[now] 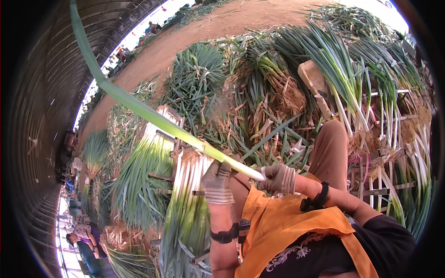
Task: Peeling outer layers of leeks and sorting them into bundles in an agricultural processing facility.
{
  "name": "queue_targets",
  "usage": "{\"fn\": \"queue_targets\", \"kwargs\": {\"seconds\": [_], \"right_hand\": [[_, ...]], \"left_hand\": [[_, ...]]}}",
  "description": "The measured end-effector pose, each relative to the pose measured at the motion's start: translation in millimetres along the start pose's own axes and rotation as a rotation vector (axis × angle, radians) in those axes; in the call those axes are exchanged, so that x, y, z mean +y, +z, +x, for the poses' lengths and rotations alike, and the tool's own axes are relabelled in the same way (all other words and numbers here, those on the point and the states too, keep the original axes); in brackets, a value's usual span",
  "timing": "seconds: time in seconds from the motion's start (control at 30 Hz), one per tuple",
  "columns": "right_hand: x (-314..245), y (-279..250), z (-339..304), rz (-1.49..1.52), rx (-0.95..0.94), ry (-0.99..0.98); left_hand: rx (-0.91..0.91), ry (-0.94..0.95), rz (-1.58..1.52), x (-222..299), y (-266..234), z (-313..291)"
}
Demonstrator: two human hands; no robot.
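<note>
A single long green onion [160,121] stretches from the upper left down to my hands, its leaf end far away and its white end near me. My left hand [218,183], in a striped work glove, closes around the pale lower stalk. At the white root end, my right hand [279,178] is closed in a matching glove, its fingertips partly hidden. Beside my left hand lies a bundle of green onions [189,185], white ends away from me. Another bundle [146,162] rests left of it on a metal rack.
Heaps of untrimmed green onions [197,83] and loose leaves cover the ground ahead. To my right, more onions [345,78] lean over metal racks by a wooden board [315,81]. A dirt path [241,18] runs beyond. Another person [85,236] sits at the lower left.
</note>
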State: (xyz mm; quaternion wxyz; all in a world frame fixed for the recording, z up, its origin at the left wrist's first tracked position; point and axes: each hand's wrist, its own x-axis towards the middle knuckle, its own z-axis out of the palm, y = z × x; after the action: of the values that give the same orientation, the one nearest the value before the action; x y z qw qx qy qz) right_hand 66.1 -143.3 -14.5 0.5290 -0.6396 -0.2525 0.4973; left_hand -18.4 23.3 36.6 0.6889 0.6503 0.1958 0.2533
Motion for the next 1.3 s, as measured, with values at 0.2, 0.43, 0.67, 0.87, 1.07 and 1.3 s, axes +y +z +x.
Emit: {"fn": "queue_targets", "kwargs": {"seconds": [0.2, 0.43, 0.67, 0.87, 1.07, 1.3], "right_hand": [[36, -3, 15, 0.015, 0.278, -0.46], [29, 1, 8, -0.114, 0.3, -0.448], [33, 2, 9, -0.044, 0.216, -0.343], [20, -8, -1, 0.187, 0.031, -0.103], [8, -1, -4, 0.117, 0.003, -0.083], [18, -6, 0, 0.099, 0.063, -0.235]], "left_hand": [[0.047, -0.061, 0.141, 0, -12, 1], [-0.08, -0.222, -0.404, -8, -18, 5], [-0.206, -0.263, -0.89, -28, -6, 7], [-0.009, -0.227, -0.664, -2, 28, -7], [-0.029, -0.32, -0.901, -38, 1, 4], [-0.222, -0.156, -0.954, -11, 8, -10]]}}
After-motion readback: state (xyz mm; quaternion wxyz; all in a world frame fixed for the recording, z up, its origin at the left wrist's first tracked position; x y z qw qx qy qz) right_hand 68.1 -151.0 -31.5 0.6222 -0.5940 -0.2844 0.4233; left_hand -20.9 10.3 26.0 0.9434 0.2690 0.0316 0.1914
